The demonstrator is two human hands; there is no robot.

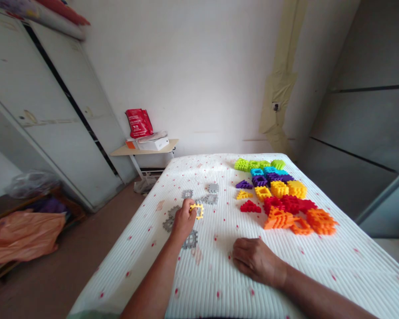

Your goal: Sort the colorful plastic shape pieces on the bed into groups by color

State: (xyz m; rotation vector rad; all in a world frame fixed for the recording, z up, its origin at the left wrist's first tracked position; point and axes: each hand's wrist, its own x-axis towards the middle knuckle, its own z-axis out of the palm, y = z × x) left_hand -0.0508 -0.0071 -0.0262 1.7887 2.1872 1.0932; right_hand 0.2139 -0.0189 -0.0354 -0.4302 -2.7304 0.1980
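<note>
My left hand point(183, 219) pinches a yellow square frame block point(202, 212) by its left side, above the white quilted mattress cover point(146, 266). Around that hand lie grey notched blocks: a cluster point(168, 223) to its left, partly hidden by the hand, and a windowed square point(190, 239) beside the wrist. Farther off are a small grey square point(187, 193), a solid grey square point(213, 188) and more grey pieces point(211, 199). My right hand point(257, 259) rests on the cover, fingers curled into a loose fist, apart from any block.
Rows of coloured blocks stand at the right: green point(252, 165), blue point(269, 170), purple point(260, 180), yellow point(279, 189), red point(291, 204) and orange point(279, 218). A small table point(142, 150) holds a red bag point(138, 123). Cabinets point(53, 97) line the left.
</note>
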